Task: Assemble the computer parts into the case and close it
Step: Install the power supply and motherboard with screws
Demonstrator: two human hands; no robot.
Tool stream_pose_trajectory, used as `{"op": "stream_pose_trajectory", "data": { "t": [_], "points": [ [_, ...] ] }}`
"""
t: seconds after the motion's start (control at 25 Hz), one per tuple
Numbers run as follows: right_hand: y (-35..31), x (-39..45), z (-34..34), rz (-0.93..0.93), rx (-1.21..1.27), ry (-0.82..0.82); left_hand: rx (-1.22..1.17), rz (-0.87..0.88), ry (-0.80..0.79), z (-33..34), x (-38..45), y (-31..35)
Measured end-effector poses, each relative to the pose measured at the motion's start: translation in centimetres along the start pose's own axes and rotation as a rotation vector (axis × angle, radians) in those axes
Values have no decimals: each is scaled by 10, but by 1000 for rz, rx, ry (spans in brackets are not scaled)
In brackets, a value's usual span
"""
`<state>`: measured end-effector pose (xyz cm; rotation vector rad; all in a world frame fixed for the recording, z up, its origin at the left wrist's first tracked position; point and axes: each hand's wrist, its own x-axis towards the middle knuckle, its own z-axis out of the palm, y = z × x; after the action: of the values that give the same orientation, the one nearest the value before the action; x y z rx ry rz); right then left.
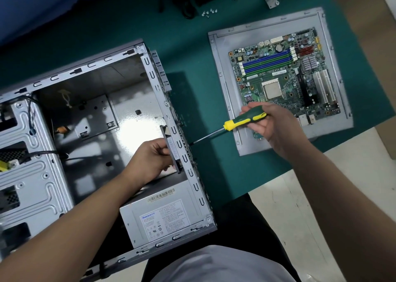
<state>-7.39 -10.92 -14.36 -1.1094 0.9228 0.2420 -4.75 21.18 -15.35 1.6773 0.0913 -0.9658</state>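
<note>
green mat (128, 27); screwdriver (244, 121) (yellow-green), grey case (64, 72)

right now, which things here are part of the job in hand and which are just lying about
In use: left hand holding the fan against the case; right hand with screwdriver.

Lying about: motherboard, side panel, loose screws.

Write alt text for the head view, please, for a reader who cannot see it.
A person's left hand holds a fan inside the open case while the right hand drives a screwdriver into its rear wall. A motherboard lies alongside.
</note>
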Motion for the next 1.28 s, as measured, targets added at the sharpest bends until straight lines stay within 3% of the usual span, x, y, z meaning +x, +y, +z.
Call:
{"op": "stream_pose_trajectory", "data": {
  "t": [0.08,0.24,0.28,0.44,0.48,0.56,0.64,0.8,0.84,0.96,1.0,1.16,1.2,1.28],
  "points": [
    [-7,3,-1,-19,4,-61,-35,-7,-9,1,0,1],
    [-6,3,10,-184,-645,33,-128,-42,-33,3,-1,4],
    [-6,6,11,-161,-614,36,-152,-57,-33,3,-1,4],
    [-19,10,0,57,-12,-80,-215,-105,-33,4,0,4],
    [-20,7,1,57,-71,-78,-222,-113,-33,4,0,3],
    [-13,4,8,-34,-440,-8,-235,-125,-38,4,0,2],
    [-8,3,17,-138,-575,65,-235,-131,-42,4,1,0],
    [-18,4,11,22,99,-74,-221,-140,-19,4,2,-1],
    [-18,3,10,35,96,-81,-221,-141,-15,5,2,-1],
    [-10,1,20,-87,-401,61,-223,-145,-8,5,2,0],
    [-10,0,23,-114,-434,96,-223,-147,-8,6,2,1],
    [-17,3,13,32,201,-68,-223,-148,2,7,1,2],
    [-17,2,11,28,200,-99,-227,-148,6,7,1,2],
    [-11,1,15,-61,-71,-34,-233,-152,13,7,2,1]
  ]
}}
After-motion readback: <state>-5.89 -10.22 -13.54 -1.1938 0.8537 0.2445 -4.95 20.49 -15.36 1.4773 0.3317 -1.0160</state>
